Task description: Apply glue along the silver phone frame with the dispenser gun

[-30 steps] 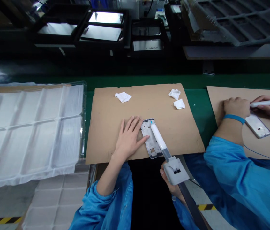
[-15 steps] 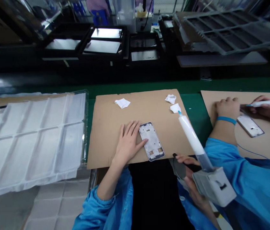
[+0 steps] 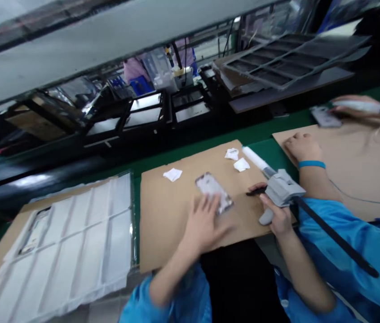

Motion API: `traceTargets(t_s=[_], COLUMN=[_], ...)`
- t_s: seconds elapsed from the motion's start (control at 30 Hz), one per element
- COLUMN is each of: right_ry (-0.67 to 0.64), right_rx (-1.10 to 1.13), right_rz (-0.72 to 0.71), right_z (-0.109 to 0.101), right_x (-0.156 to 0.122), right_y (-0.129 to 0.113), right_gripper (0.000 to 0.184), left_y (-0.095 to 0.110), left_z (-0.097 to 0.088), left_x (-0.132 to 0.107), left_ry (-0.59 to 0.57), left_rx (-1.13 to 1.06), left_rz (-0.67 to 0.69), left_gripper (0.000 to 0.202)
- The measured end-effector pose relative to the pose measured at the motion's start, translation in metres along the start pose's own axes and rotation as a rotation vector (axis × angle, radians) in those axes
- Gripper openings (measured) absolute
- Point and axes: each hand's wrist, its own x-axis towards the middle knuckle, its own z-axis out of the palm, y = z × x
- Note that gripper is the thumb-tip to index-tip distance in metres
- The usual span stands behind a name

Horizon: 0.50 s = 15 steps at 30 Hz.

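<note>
My right hand (image 3: 279, 220) grips a grey glue dispensing gun (image 3: 281, 188) by its handle. Its white syringe barrel (image 3: 254, 158) points up and left over the right edge of the cardboard sheet (image 3: 166, 220). My left hand (image 3: 201, 226), blurred, has its fingers spread at the lower part of a metal phone frame (image 3: 210, 185). The frame lies tilted on the cardboard. Whether the fingertips touch it or hover just above, I cannot tell. White paper scraps lie beyond it: one at left (image 3: 173, 174) and two at right, near the syringe (image 3: 241, 164).
Left of the cardboard, a compartmented white tray (image 3: 85, 224) holds a phone frame (image 3: 35, 229). A co-worker's hand (image 3: 304, 148) rests on another cardboard (image 3: 372, 166); another hand (image 3: 355, 102) there holds a syringe. Black trays (image 3: 146, 112) and stacked clear trays (image 3: 287, 60) stand behind.
The view has tilted and swung. My right hand has raised the dispensing gun over the cardboard's right edge. My left hand has shifted from the frame's left side to its lower end.
</note>
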Motion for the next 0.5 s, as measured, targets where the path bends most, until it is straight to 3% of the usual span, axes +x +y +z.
traceTargets(t_s=[0.1,0.17,0.3,0.4,0.5], right_ry=[0.024,0.018,-0.018,-0.043,-0.055], right_rx=[0.09,0.071,-0.005,0.012,0.013], right_rz=[0.053,0.075,0.058,0.038,0.043], right_z=[-0.001,0.001,0.003,0.004,0.004], right_x=[-0.003,-0.004,-0.004,-0.003,-0.003], right_y=[-0.003,-0.004,-0.001,0.005,0.007], right_gripper=[0.05,0.049,0.049,0.048,0.05], left_y=[-0.009,-0.005,0.003,-0.024,-0.062], left_z=[-0.018,-0.026,-0.031,-0.032,-0.052], left_x=[0.029,0.022,-0.042,-0.089,-0.12], left_ry=[0.038,0.052,-0.012,0.006,0.009], left_rx=[-0.024,-0.077,-0.12,-0.094,-0.06], left_rz=[-0.254,-0.219,-0.089,-0.116,-0.1], left_gripper=[0.092,0.089,0.081,0.076,0.075])
